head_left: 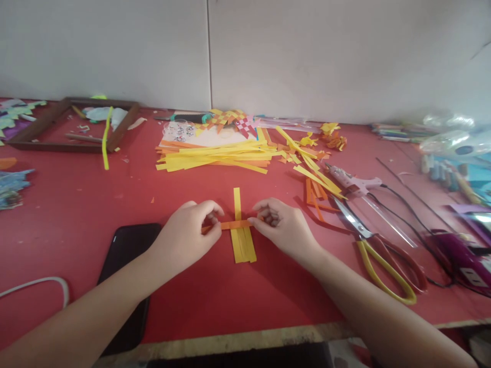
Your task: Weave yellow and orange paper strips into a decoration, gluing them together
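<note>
An orange paper strip [230, 224] runs crosswise between my two hands. My left hand [197, 227] pinches its left end between thumb and finger. At the strip's right end, my right hand [282, 225] closes thumb and finger on it, the other fingers curled. Several yellow paper strips [242, 248] lie side by side under the orange one, pointing toward the table's front edge. One yellow strip [237, 199] reaches farther back, past the orange strip. Whether the orange strip weaves between them or lies wholly on top, I cannot tell.
A pile of yellow and orange strips [215, 153] lies behind the hands. To the right are scissors [368, 240], a pink glue gun [355, 182] and cables. A black phone [130, 245] lies under my left forearm. A wooden frame [38, 145] stands back left.
</note>
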A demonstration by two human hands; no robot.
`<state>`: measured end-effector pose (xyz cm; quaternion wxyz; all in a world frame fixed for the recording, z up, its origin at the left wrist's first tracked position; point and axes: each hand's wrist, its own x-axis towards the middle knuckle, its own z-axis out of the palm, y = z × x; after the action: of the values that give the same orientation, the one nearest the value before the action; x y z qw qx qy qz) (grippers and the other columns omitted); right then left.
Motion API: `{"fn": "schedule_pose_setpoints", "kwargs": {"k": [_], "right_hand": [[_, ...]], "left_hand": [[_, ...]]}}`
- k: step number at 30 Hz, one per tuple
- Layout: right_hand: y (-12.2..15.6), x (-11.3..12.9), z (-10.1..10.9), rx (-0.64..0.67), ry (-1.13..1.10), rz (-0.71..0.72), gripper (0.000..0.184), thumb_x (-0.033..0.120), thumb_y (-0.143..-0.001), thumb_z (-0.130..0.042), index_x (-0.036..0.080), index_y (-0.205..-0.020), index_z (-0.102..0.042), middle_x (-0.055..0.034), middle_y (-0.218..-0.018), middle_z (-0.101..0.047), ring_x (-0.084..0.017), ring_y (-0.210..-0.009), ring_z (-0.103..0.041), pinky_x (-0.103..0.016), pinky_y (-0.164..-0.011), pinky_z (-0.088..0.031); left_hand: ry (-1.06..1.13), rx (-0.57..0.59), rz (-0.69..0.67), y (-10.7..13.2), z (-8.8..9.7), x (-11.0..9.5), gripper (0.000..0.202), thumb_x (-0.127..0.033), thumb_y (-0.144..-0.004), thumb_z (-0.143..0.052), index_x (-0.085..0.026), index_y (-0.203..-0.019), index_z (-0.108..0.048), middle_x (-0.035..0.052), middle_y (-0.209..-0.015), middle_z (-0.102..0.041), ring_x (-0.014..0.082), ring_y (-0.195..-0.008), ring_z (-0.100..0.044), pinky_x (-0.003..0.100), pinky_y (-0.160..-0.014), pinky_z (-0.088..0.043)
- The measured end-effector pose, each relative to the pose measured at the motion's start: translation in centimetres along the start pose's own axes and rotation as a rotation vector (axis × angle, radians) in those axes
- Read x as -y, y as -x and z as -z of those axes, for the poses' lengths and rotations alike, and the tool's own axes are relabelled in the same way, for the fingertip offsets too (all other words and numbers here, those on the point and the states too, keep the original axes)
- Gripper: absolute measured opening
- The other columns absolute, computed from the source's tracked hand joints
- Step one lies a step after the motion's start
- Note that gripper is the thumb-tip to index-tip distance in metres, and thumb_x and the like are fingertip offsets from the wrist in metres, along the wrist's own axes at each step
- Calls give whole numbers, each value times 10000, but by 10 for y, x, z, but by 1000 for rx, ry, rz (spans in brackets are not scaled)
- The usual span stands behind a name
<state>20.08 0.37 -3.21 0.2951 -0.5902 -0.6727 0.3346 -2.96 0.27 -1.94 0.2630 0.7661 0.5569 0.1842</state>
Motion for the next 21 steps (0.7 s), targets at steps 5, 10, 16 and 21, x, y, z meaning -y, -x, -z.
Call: {"fn": "schedule_pose_setpoints", "kwargs": {"k": [5,10,16,21], "right_hand": [[1,-1,-1,10,3,-1,186,331,-788,-674,211,-910,-601,12,-683,-643,-118,-560,-566,-260,-560,-481],[1,-1,0,14,2,10,189,327,-784,-679,211,-907,-597,12,-682,-637,-118,-559,-567,-263,-567,-483],[-1,1,2,47,-27,-20,217,343,-773,-692,212,-915,-592,6,-690,-654,-130,-572,-588,-277,-582,-498],[-2,0,4,88,-52,-45,256,362,-771,-699,209,-948,-596,11,-690,-653,-135,-584,-604,-285,-594,-512]], "left_hand": [[-17,-5,30,0,-1,1,152,-244,-834,-520,-223,-940,-626,39,-829,-649,214,-798,-646,364,-702,-525],[-40,-15,27,1,-2,2,141,-236,-828,-522,-216,-931,-616,44,-820,-650,220,-798,-641,364,-693,-524],[-37,-7,16,1,0,-1,124,-244,-834,-522,-217,-922,-606,39,-803,-660,225,-805,-637,357,-682,-518],[-30,-11,-7,1,0,-1,106,-256,-846,-529,-217,-915,-599,36,-799,-664,222,-802,-641,343,-665,-513]]}}
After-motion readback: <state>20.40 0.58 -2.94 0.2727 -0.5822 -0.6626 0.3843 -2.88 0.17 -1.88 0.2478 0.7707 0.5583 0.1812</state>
